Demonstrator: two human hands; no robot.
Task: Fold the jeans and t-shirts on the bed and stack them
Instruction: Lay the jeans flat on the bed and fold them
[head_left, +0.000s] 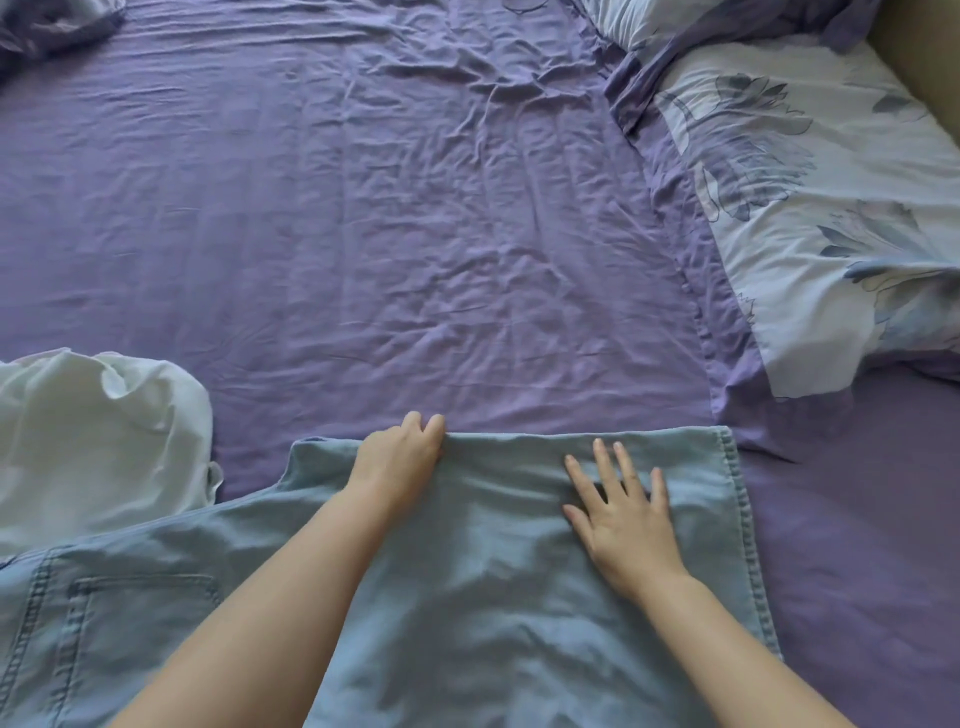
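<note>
No readable text, labels or numbers anywhere, jeans (467, 597) plain (stitching only), pillow (810, 218) floral print only

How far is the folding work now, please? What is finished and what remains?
Nothing is stacked yet. In hand: the jeans lie on the bed sheet; the left hand grips their far edge, the right hand presses them flat. Left: the crumpled white t-shirt is unfolded.

The bed (363, 234) wears a creased purple sheet; pale blue jeans (467, 597) lie flat beneath both hands' fingers; a crumpled white t-shirt (98, 441) sits left of them; floral pillows (810, 208) lie beyond, rightward.
</note>
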